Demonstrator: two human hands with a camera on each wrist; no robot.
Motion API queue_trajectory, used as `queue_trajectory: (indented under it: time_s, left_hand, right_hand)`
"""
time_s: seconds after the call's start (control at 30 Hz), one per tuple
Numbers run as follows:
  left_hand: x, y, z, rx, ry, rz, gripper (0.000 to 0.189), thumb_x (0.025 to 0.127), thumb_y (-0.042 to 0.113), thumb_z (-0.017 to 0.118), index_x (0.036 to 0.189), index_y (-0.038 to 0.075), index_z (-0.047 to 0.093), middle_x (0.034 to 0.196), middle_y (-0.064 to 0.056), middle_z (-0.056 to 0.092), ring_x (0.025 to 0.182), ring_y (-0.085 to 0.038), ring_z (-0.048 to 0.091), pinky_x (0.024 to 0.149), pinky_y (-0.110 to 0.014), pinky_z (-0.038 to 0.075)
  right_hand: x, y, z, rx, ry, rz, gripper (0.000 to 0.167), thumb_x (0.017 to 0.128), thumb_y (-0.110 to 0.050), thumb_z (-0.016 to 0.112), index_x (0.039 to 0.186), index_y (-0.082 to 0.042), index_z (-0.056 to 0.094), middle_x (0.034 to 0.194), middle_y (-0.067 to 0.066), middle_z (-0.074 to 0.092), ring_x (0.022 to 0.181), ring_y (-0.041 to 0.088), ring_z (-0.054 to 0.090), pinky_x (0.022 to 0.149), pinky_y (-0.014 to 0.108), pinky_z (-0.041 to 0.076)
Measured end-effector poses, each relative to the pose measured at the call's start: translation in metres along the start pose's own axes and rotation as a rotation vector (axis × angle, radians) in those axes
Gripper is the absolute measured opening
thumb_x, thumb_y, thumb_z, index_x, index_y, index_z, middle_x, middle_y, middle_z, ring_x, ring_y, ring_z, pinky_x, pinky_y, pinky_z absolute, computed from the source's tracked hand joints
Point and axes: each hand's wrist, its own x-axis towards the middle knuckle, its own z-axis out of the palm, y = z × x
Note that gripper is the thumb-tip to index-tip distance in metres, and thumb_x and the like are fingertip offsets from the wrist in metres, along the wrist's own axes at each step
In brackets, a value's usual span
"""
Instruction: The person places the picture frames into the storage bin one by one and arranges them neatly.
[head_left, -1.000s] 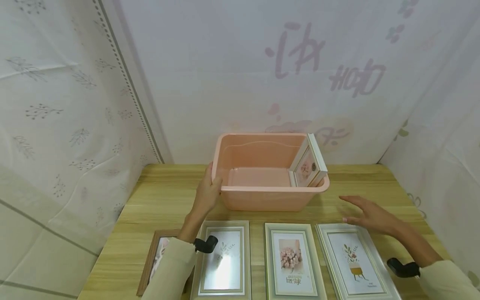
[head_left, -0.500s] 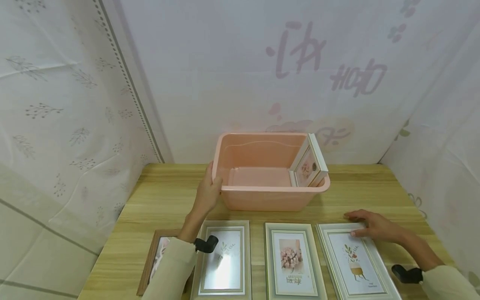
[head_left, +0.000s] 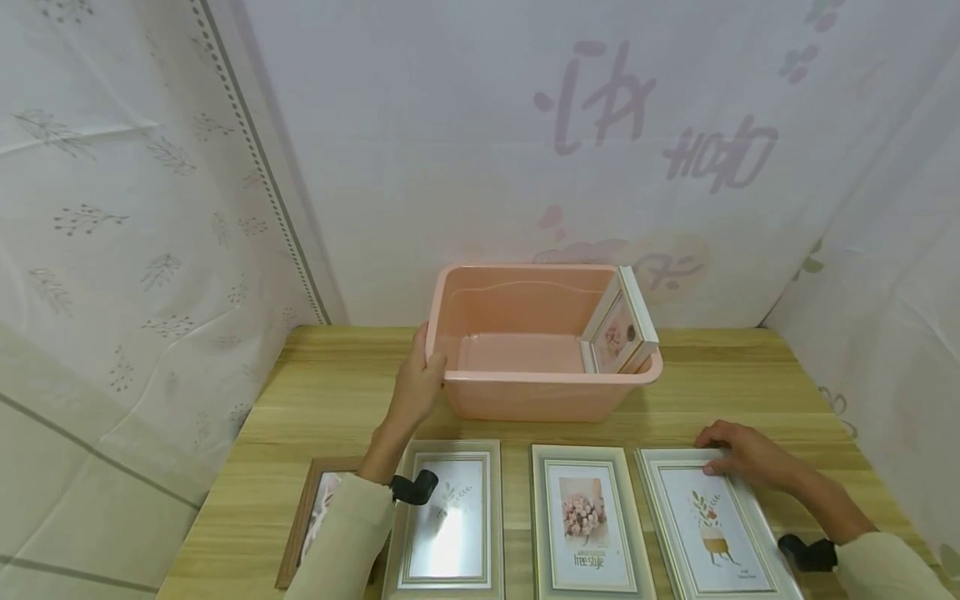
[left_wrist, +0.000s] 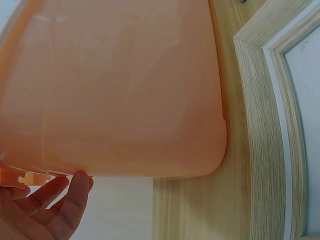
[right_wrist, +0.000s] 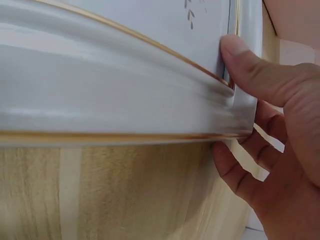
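Note:
At the back of the table, a pink plastic bin (head_left: 532,400) stands with a white picture frame (head_left: 617,332) propped upright inside its right end. My left hand (head_left: 416,385) grips the bin's left rim; its fingers (left_wrist: 75,200) show at that rim in the left wrist view. On the right lies a silver-white picture frame (head_left: 678,533) with a potted-plant print. My right hand (head_left: 753,458) holds that frame by its top right corner. In the right wrist view the thumb (right_wrist: 235,47) presses on the frame's face, while the other fingers curl at its outer edge.
A cream frame (head_left: 592,542) with a bouquet print lies front centre. Left of it are a frame with a glare spot (head_left: 450,533) and a brown frame (head_left: 300,525), partly behind my left sleeve. Printed cloth (head_left: 450,167) hangs behind the wooden table (head_left: 337,375).
My right hand has come down from above the right frame and closed on its top right corner. The left hand has stayed at the bin's rim.

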Motion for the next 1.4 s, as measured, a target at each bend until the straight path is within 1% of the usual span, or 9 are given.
queue_trajectory:
  time_s: [0.13,0.27,0.47,0.53,0.63,0.77,0.93,1.1,1.4]
  left_hand:
    - [0.0,0.001,0.0,0.003,0.002,0.0,0.061,0.104,0.022,0.043,0.163,0.013,0.03,0.131,-0.021,0.058,0.088,-0.03,0.058,0.071,-0.036,0.049]
    - [0.0,0.001,0.0,0.013,0.003,-0.01,0.061,0.104,0.023,0.043,0.163,0.013,0.029,0.129,-0.023,0.059,0.085,-0.029,0.058,0.069,-0.035,0.049]
    - [0.0,-0.001,0.001,0.019,-0.003,-0.008,0.062,0.103,0.022,0.043,0.163,0.012,0.03,0.123,-0.024,0.061,0.082,-0.026,0.057,0.067,-0.033,0.049]
    - [0.0,0.0,0.001,0.016,-0.007,-0.006,0.062,0.103,0.022,0.043,0.163,0.012,0.03,0.121,-0.022,0.061,0.082,-0.026,0.057,0.067,-0.034,0.049]
    - [0.001,0.001,0.001,0.021,-0.007,-0.009,0.062,0.103,0.022,0.043,0.163,0.012,0.03,0.119,-0.022,0.061,0.081,-0.027,0.057,0.067,-0.034,0.049]
    - [0.001,0.002,0.001,0.026,-0.004,-0.01,0.062,0.103,0.023,0.042,0.163,0.013,0.029,0.12,-0.023,0.061,0.082,-0.027,0.058,0.068,-0.035,0.049]
    - [0.002,0.002,0.001,0.025,0.002,-0.001,0.062,0.103,0.022,0.043,0.163,0.013,0.03,0.119,-0.023,0.061,0.083,-0.027,0.058,0.068,-0.035,0.049]
    - [0.002,0.002,0.001,0.026,0.007,-0.011,0.062,0.103,0.023,0.043,0.163,0.013,0.03,0.114,-0.023,0.061,0.079,-0.027,0.057,0.066,-0.034,0.049]
    - [0.001,-0.002,0.002,0.028,0.001,-0.015,0.062,0.104,0.023,0.044,0.163,0.013,0.03,0.129,-0.027,0.06,0.088,-0.03,0.06,0.071,-0.037,0.05]
  right_hand:
    - [0.0,-0.002,-0.001,-0.081,0.028,-0.014,0.021,0.086,-0.01,0.081,0.102,-0.014,0.067,0.098,-0.01,0.063,0.086,-0.001,0.052,0.071,0.026,0.049]
    - [-0.002,-0.005,-0.008,-0.132,0.084,0.0,0.026,0.086,-0.003,0.079,0.101,-0.016,0.063,0.092,-0.012,0.061,0.081,-0.002,0.05,0.067,0.025,0.046]
    - [-0.005,-0.013,-0.03,-0.095,0.145,0.021,0.027,0.085,-0.004,0.081,0.11,-0.006,0.07,0.102,0.004,0.071,0.087,-0.005,0.054,0.068,0.023,0.048]
    - [-0.005,-0.017,-0.04,-0.073,0.143,0.019,0.033,0.085,-0.005,0.082,0.116,-0.001,0.071,0.108,0.006,0.072,0.092,-0.008,0.055,0.069,0.021,0.049]
    - [-0.005,-0.023,-0.056,-0.017,0.122,-0.013,0.037,0.084,-0.004,0.082,0.119,0.001,0.071,0.112,-0.005,0.072,0.093,-0.007,0.058,0.067,0.022,0.051]
    - [-0.005,-0.035,-0.072,0.091,0.071,-0.087,0.036,0.086,0.001,0.079,0.121,-0.005,0.073,0.108,-0.018,0.068,0.082,0.0,0.062,0.057,0.027,0.054]
    - [-0.006,-0.054,-0.086,0.166,0.039,-0.144,0.038,0.086,0.007,0.076,0.119,-0.012,0.075,0.102,-0.009,0.068,0.079,0.006,0.064,0.054,0.03,0.055]
    - [-0.007,-0.071,-0.094,0.173,0.021,-0.151,0.038,0.088,0.008,0.074,0.117,-0.016,0.075,0.102,-0.008,0.068,0.082,0.009,0.064,0.058,0.03,0.055]
    - [-0.006,-0.096,-0.101,0.099,0.036,-0.161,0.038,0.087,0.005,0.077,0.117,-0.019,0.075,0.107,-0.011,0.071,0.084,0.007,0.065,0.061,0.028,0.053]
